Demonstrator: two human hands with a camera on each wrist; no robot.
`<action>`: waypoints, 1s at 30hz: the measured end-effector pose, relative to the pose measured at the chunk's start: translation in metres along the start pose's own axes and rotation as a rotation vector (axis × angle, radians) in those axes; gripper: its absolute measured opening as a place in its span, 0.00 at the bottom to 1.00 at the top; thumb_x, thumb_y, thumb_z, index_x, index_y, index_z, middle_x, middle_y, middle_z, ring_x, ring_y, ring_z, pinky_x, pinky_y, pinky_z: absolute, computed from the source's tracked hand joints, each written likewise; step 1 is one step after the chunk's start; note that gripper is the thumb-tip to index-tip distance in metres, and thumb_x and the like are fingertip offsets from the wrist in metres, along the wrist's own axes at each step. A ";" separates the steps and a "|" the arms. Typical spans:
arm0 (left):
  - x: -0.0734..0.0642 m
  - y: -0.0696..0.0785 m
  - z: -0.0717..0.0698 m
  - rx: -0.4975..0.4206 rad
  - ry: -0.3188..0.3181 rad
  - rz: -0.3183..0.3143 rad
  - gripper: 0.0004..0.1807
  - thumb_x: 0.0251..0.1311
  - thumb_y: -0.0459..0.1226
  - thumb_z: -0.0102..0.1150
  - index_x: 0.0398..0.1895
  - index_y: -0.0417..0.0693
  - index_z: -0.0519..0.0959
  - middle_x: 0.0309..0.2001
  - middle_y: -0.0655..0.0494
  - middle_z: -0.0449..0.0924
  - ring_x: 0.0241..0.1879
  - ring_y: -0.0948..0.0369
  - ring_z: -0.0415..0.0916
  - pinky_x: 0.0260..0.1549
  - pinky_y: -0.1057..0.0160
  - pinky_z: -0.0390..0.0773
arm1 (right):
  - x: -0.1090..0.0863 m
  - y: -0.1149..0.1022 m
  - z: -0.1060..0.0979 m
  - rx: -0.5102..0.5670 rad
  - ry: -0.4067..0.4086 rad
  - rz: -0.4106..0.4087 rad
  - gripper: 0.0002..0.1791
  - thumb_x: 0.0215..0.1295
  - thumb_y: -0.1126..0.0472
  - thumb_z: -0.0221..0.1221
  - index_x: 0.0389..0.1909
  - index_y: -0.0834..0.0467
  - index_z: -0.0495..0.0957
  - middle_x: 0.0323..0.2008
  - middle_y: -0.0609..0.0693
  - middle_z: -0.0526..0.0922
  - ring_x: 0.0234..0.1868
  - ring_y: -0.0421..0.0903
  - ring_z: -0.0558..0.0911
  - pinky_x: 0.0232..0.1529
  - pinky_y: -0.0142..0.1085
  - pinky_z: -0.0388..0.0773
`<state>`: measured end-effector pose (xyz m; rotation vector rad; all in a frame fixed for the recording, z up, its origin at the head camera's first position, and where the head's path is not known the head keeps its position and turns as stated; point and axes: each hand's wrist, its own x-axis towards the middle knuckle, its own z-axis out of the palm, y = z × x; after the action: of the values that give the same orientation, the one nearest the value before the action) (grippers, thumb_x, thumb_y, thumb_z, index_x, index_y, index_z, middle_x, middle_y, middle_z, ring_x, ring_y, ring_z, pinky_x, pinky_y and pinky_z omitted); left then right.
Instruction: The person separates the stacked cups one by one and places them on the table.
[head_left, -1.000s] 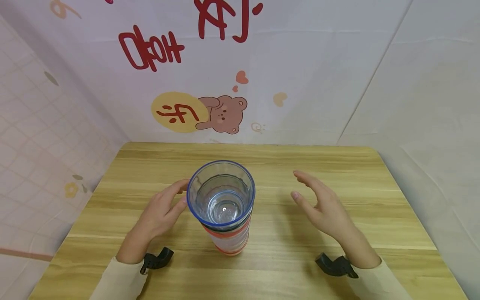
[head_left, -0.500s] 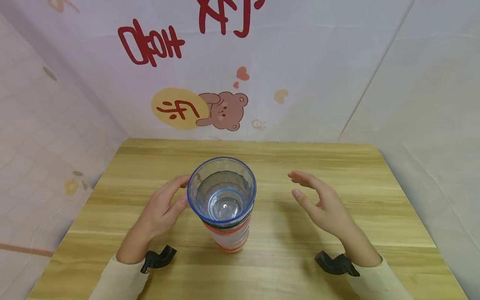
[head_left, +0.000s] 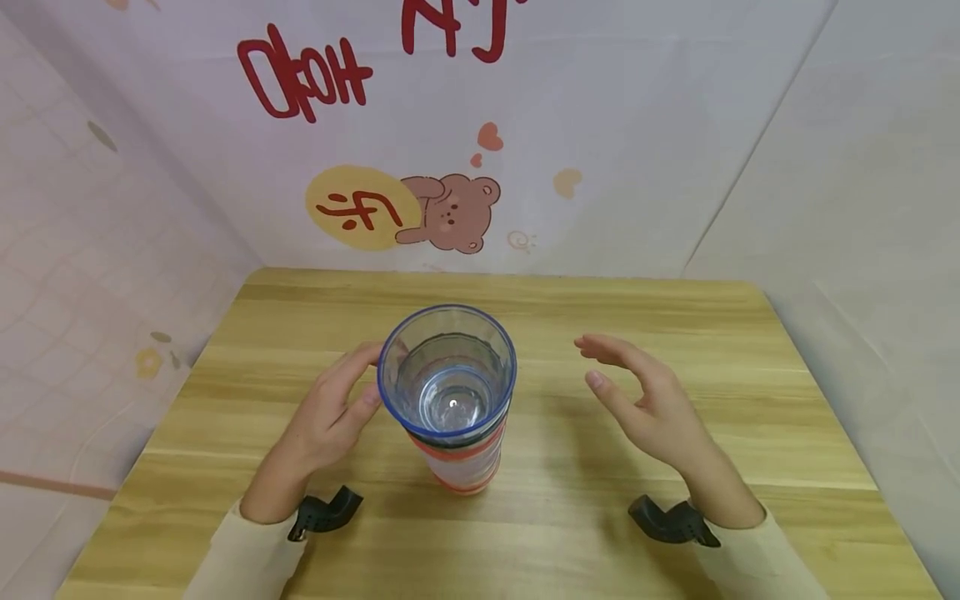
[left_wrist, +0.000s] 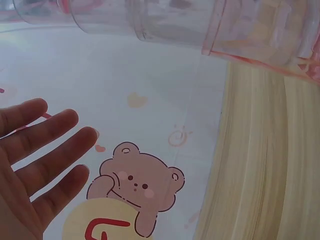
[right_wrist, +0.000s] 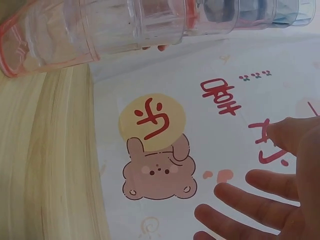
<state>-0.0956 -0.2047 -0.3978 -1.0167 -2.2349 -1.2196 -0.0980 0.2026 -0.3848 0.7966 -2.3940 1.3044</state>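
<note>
An upright tower of clear plastic cups [head_left: 459, 462] with coloured rims stands on the wooden table; its open top has a blue rim [head_left: 515, 367]. The left wrist view shows the tower's stacked sections [left_wrist: 172, 22] crossing the upper edge, and the right wrist view shows its wide red-rimmed base [right_wrist: 15, 50]. My left hand [head_left: 322, 421] is at the tower's left side, fingers extended, some fingertips hidden behind the rim in the head view. In the left wrist view, that hand's visible fingers hold nothing. My right hand [head_left: 656, 408] hovers apart on the right, fingers loosely spread.
The light wooden table [head_left: 585, 550] ends at a white backdrop [head_left: 615, 100] printed with a bear [head_left: 453, 212] and red lettering. White side walls flank it. Black wrist mounts [head_left: 326, 510] sit on both forearms.
The head view has tilted down a little, so the backdrop sits higher in it. My right hand's fingers have drifted slightly toward the tower. The tower stays standing where it was.
</note>
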 end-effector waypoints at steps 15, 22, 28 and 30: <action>0.014 0.020 0.006 -0.165 0.053 0.089 0.37 0.85 0.56 0.42 0.71 0.30 0.73 0.67 0.47 0.82 0.71 0.61 0.76 0.77 0.64 0.70 | 0.009 -0.012 0.003 0.094 -0.003 -0.095 0.30 0.68 0.78 0.62 0.71 0.61 0.77 0.62 0.59 0.87 0.64 0.41 0.85 0.69 0.27 0.77; 0.022 0.032 0.008 -0.235 0.057 0.109 0.43 0.82 0.62 0.43 0.72 0.27 0.70 0.69 0.48 0.80 0.70 0.60 0.76 0.74 0.64 0.71 | 0.012 -0.018 0.001 0.101 -0.030 -0.082 0.30 0.68 0.78 0.62 0.71 0.62 0.77 0.62 0.60 0.87 0.66 0.41 0.84 0.70 0.28 0.76; 0.024 0.039 0.011 -0.253 0.073 0.108 0.48 0.79 0.66 0.45 0.74 0.26 0.67 0.73 0.49 0.76 0.72 0.59 0.73 0.76 0.63 0.69 | 0.017 -0.029 0.001 0.138 -0.026 -0.137 0.32 0.67 0.79 0.60 0.72 0.62 0.76 0.63 0.57 0.87 0.66 0.41 0.84 0.71 0.30 0.76; 0.024 0.042 0.012 -0.259 0.077 0.091 0.50 0.77 0.67 0.47 0.75 0.27 0.65 0.74 0.49 0.75 0.73 0.58 0.72 0.77 0.63 0.68 | 0.020 -0.034 0.001 0.166 -0.022 -0.163 0.32 0.66 0.80 0.59 0.72 0.63 0.76 0.63 0.58 0.86 0.66 0.43 0.84 0.71 0.31 0.77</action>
<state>-0.0796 -0.1695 -0.3662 -1.1323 -1.9857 -1.5085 -0.0936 0.1805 -0.3530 1.0339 -2.2040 1.4472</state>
